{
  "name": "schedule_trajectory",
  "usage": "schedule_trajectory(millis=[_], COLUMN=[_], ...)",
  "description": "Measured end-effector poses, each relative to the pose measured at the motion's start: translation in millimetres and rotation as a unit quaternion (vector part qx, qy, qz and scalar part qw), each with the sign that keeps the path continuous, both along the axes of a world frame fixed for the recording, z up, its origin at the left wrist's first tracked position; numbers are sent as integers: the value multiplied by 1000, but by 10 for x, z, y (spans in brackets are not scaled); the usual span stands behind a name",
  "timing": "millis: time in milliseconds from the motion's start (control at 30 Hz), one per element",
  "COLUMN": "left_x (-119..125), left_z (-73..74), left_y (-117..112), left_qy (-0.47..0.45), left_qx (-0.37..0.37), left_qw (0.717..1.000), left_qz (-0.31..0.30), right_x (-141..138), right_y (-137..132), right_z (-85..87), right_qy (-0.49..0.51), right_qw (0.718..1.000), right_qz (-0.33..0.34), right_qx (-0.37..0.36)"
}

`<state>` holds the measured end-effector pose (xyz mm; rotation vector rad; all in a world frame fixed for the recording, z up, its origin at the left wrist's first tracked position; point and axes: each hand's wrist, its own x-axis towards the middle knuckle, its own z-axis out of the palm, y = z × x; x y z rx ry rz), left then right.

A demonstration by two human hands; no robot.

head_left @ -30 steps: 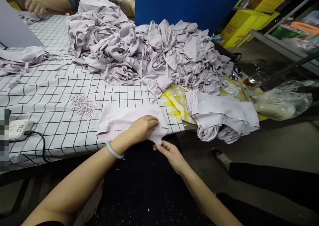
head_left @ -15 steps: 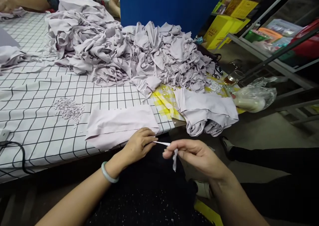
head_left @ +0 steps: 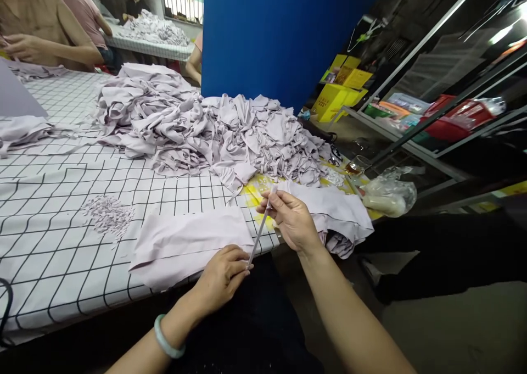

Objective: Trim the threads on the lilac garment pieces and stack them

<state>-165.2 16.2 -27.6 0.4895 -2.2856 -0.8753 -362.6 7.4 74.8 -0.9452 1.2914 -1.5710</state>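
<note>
A narrow pale lilac fabric strip [head_left: 260, 231] is stretched between my two hands at the table's front edge. My left hand [head_left: 224, 272], with a pale bangle on its wrist, pinches the lower end beside a corner of a flat lilac cloth piece [head_left: 189, 234]. Higher up and to the right, my right hand [head_left: 290, 215] holds the upper end between thumb and fingers. The flat piece lies on the checked tablecloth [head_left: 74, 264], and its near edge hangs slightly over the front. Behind my right hand, a folded stack of the same cloth [head_left: 341, 206] droops over the edge.
A large heap of lilac cloth pieces [head_left: 164, 116] spreads across the table's back. Small fabric snippets [head_left: 107, 216] lie at left. A blue panel [head_left: 255, 39] stands behind the heap. A plastic bag [head_left: 391, 193] and a metal rack [head_left: 411, 143] are at right. Co-workers sit opposite.
My right hand has risen and moved away from me, so the strip now slants upward instead of running nearly level. My left hand keeps its pinch by the flat piece. The view has tilted up.
</note>
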Motion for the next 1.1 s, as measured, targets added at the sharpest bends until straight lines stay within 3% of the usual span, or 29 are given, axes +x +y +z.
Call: schedule_trajectory(millis=[133,233,300,400,467,533,600,667,767,833,967,1033,1100], left_x=[0,33,63,90,104,130,177,235,301,320,376,431,482], left_z=[-5,160,346,580,626,587,509,435,359,317,212,148,80], left_y=[1,-30,-71,-141,-153,-114,-23,104,287,324,42,-202,-408], left_qy=[10,75,134,196,201,184,152,112,58,37,25,-2,-44], left_qx=[24,158,326,549,619,639,623,571,432,334,103,-2,-52], left_qw=[1000,984,932,810,758,746,766,812,897,938,990,995,993], left_qz=[-9,41,83,67,42,37,38,43,70,80,88,100,92], right_x=[95,204,308,476,564,618,647,664,679,674,650,672,732], right_y=[-15,108,244,470,602,718,834,964,1142,1185,986,803,636], right_z=[85,77,13,-137,-239,-327,-400,-466,-552,-592,-622,-630,-646], right_qy=[-44,-2,61,164,206,231,249,259,252,233,145,71,-3], right_qw=[999,1000,997,985,977,971,965,958,947,946,962,965,960], right_qz=[2,16,36,36,26,29,54,88,128,138,109,100,104], right_qx=[9,22,39,49,50,52,58,85,154,177,204,233,259])
